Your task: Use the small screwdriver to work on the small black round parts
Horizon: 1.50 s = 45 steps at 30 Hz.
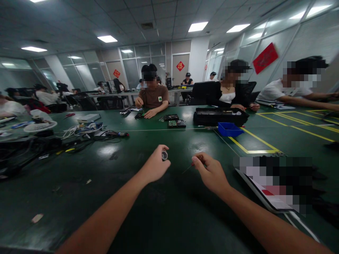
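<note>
Fingers (pixel 163 147) of the left hand (pixel 153 167), in the head view, bend around a small round grey cup-shaped part (pixel 164 155), with the thumb just below it; the part's open ringed face is turned toward the right hand (pixel 213 173). It is held above the dark green glossy tabletop (pixel 164 218), near the middle of the view. The right hand's thumb and fingers pinch the brownish, translucent-looking handle of a thin screwdriver-like tool (pixel 200 158), whose slim shaft slants down and to the left, into the gap between the two hands. The tool and the grey part are apart; whether the shaft's tip meets the tabletop I cannot tell.

Beyond the hands, a green circuit board with black parts (pixel 177 124) lies near the far side. To its right sit a long black open box (pixel 221 118) and, just in front of that, a blue plastic bin (pixel 230 129) beside yellow tape lines (pixel 261 143). On the left are a tangle of black and white cables (pixel 90 131), a flat light-grey box (pixel 89 118) and a white round dish-like object (pixel 40 125). At right lies a white-edged flat object (pixel 265 194), partly pixelated, with white cables below it. Across the tabletop, a co-worker in a brown shirt (pixel 155 94) bends over small dark parts.
</note>
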Motion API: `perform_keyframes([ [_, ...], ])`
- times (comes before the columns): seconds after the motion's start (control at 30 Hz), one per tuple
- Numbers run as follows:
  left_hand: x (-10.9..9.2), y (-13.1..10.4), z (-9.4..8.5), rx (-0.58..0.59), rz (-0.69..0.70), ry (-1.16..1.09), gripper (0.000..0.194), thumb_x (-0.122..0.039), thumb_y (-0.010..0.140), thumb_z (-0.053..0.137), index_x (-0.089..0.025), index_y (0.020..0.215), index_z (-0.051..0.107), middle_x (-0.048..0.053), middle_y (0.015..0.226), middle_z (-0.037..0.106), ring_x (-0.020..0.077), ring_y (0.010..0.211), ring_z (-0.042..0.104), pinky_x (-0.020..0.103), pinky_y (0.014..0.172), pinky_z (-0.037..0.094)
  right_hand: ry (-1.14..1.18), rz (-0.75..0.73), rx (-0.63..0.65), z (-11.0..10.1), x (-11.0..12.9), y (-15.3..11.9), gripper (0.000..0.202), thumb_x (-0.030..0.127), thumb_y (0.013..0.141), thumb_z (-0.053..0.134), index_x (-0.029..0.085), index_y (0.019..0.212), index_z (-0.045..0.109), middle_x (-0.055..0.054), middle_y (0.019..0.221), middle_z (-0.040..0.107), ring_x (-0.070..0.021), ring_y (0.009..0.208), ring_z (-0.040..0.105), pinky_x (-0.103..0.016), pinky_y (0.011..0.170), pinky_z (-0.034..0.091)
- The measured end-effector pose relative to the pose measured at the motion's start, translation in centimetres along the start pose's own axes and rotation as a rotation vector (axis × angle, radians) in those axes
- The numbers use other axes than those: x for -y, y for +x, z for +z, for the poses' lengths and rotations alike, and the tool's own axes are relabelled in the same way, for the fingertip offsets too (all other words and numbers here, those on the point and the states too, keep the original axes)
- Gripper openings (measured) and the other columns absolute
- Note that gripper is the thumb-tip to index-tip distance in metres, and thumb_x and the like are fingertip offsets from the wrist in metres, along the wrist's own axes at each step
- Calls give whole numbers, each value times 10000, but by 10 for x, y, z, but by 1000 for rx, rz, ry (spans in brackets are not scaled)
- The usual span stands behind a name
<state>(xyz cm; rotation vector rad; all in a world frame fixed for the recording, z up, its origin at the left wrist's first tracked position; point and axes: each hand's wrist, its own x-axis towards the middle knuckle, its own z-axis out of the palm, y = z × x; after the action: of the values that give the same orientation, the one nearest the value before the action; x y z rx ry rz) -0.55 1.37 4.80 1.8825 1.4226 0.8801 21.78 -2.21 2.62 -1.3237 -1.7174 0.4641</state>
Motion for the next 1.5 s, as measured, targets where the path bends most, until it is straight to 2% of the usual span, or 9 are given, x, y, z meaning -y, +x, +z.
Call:
perform_keyframes([
  [0.1,11,-4,30,48,87,48,480,-28,778,503,-179,1232,523,116,1186,580,219,1068,568,352,983,448,142,27,-62,1,-3,-1,282,451,951,500,218,882,642,-24,729,678,-195,682,652,-321,650,491],
  [0.2,25,-6,40,91,191,34,321,-60,847,524,-197,1127,601,88,1170,598,221,1099,564,360,1009,445,305,45,-110,2,-4,0,280,464,929,532,210,947,646,-42,786,706,-198,712,672,-335,680,531],
  [0.33,35,-6,38,139,269,2,285,-83,855,589,-226,1093,653,44,1156,622,202,1089,576,352,1002,450,364,51,-50,6,-7,0,276,462,920,559,207,981,645,-54,837,722,-206,765,697,-354,727,557],
  [0.57,32,-7,34,105,223,-6,340,-135,848,670,-234,1173,649,42,1184,644,215,1124,578,372,1024,437,329,59,-15,9,-11,-1,294,477,936,550,206,1012,634,-68,886,732,-224,834,719,-378,777,563],
  [0.87,38,-5,32,91,226,-7,388,-174,861,685,-283,1230,634,23,1211,650,220,1141,575,396,1055,412,290,97,-67,7,-6,0,308,480,918,566,190,973,654,-69,842,747,-220,785,717,-354,732,549],
  [1.0,39,-6,32,89,241,40,379,-202,873,682,-300,1235,626,18,1200,651,227,1137,574,444,1088,381,177,126,-33,4,-3,0,318,498,896,597,195,915,692,-29,698,704,-202,664,680,-314,617,503],
  [1.2,38,-6,30,100,241,118,375,-231,885,674,-300,1249,614,21,1205,649,243,1124,570,534,1139,307,128,-48,25,3,-2,-3,191,356,935,541,221,1004,657,-26,856,725,-190,760,682,-307,679,499],
  [1.37,38,-6,31,111,252,134,373,-233,884,678,-304,1244,615,14,1203,651,242,1126,564,559,1155,271,10,-9,41,4,1,-5,298,420,983,449,226,920,666,6,636,635,-178,574,610,-304,562,421],
  [1.5,39,-6,30,100,252,138,384,-240,881,682,-309,1252,611,17,1198,648,246,1125,564,571,1157,267,17,-36,6,6,3,-6,249,345,976,436,219,1099,613,-29,825,701,-191,684,640,-312,623,445],
])
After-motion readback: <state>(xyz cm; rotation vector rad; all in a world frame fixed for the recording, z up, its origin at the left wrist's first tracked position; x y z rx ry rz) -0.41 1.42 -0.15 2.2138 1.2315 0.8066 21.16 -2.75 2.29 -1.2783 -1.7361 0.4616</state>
